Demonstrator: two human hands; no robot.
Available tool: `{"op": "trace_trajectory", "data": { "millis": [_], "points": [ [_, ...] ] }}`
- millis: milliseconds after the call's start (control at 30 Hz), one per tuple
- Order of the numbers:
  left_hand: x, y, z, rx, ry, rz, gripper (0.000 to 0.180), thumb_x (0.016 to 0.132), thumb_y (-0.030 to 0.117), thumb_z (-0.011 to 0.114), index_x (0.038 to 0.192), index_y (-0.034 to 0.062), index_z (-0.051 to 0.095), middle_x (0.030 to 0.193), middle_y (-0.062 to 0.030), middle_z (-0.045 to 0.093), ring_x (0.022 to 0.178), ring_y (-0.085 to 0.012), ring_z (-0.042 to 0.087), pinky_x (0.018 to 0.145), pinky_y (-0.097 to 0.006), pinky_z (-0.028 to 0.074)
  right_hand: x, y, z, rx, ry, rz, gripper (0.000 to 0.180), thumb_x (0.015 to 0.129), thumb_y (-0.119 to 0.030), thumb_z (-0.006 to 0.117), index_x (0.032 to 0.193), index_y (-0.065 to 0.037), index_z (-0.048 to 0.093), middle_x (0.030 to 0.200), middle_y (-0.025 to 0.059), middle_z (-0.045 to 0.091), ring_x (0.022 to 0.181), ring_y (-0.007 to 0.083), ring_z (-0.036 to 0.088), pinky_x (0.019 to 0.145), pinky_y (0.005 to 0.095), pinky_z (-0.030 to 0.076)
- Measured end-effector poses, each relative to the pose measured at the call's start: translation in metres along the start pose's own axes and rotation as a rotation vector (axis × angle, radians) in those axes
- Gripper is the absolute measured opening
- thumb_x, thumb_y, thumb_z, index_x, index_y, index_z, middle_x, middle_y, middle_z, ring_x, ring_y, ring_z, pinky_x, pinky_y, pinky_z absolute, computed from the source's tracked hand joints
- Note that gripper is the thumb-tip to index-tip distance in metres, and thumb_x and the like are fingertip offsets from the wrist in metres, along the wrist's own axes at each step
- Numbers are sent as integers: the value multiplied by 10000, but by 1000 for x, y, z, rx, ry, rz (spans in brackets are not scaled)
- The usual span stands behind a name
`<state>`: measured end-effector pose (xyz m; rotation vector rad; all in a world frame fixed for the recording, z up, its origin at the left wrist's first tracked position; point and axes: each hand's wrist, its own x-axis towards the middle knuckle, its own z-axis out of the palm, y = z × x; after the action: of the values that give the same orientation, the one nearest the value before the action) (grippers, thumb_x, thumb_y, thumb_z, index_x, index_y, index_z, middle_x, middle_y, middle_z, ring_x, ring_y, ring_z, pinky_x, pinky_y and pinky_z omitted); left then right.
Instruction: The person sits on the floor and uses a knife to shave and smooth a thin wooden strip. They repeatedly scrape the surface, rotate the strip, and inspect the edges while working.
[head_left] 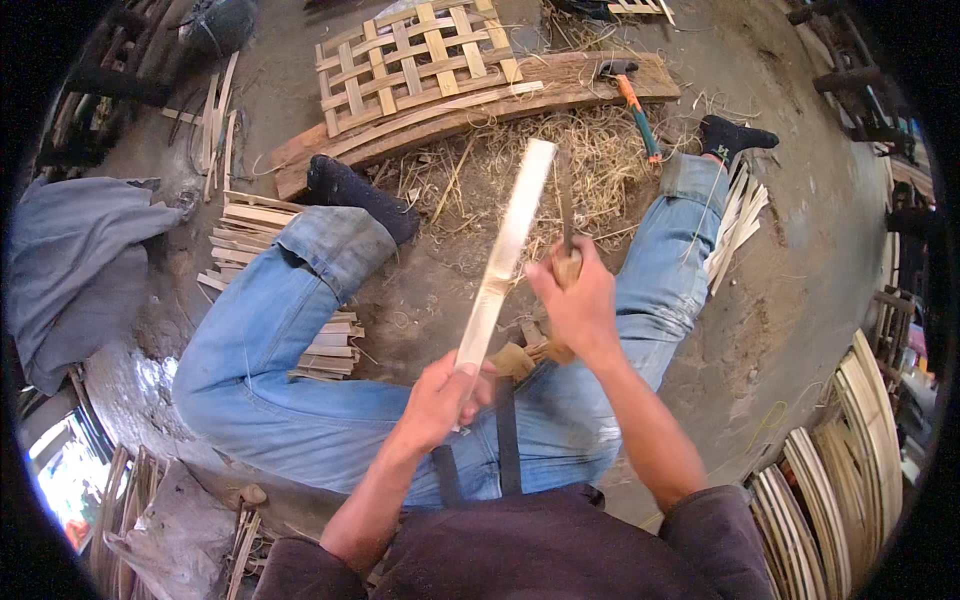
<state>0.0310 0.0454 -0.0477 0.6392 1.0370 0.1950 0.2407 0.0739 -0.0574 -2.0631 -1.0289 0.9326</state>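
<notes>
My left hand (440, 402) is closed around the lower end of a pale, flat bamboo strip (513, 235), which slants up and away from me. Close to the strip's right side, my right hand (583, 305) grips a knife (566, 205) by its wooden handle. Its narrow dark blade points away from me, blurred by motion. Whether the blade touches the strip I cannot tell. Below the right hand, a brown wooden piece (515, 362) lies across my lap by a dark strap (508, 440).
A woven slat panel (415, 58) rests on a long wooden plank (590, 88), with an orange-and-green-handled hammer (637, 112) on its right part. Curly shavings (470, 185) cover the ground between my feet. Cut strips (245, 235) lie beside my left leg; bent slats (800, 500) stand at right.
</notes>
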Motion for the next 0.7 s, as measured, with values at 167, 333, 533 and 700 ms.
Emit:
{"op": "trace_trajectory", "data": {
  "millis": [167, 333, 533, 700],
  "points": [
    [-15, 18, 9, -130, 12, -157, 217, 967, 209, 413, 1020, 25, 515, 649, -9, 445, 478, -48, 331, 414, -206, 280, -43, 40, -37, -663, -360, -647, 231, 764, -115, 628, 957, -49, 521, 758, 119, 595, 692, 332, 630, 596, 429, 510],
    [-23, 14, 6, -139, -15, -181, 201, 961, 211, 421, 990, 29, 501, 626, 6, 405, 457, -44, 303, 395, -207, 255, 0, 45, -70, -703, -325, -429, 111, 806, -94, 537, 870, -35, 468, 778, 171, 602, 685, 374, 627, 564, 460, 514],
    [-40, 17, 7, -124, -57, -208, 205, 960, 214, 428, 981, 25, 505, 631, 5, 420, 468, -53, 335, 403, -211, 274, 45, 66, -91, -653, -189, -372, 203, 769, -88, 579, 936, -13, 491, 707, 225, 596, 680, 426, 605, 597, 489, 487],
    [-44, 1, -4, -54, -64, -211, 206, 967, 214, 415, 980, 33, 513, 633, -2, 447, 471, -59, 375, 402, -214, 292, 45, 54, -95, -435, -204, -313, 268, 773, -100, 581, 983, 33, 478, 711, 281, 582, 725, 470, 583, 639, 512, 474]
  ]
}}
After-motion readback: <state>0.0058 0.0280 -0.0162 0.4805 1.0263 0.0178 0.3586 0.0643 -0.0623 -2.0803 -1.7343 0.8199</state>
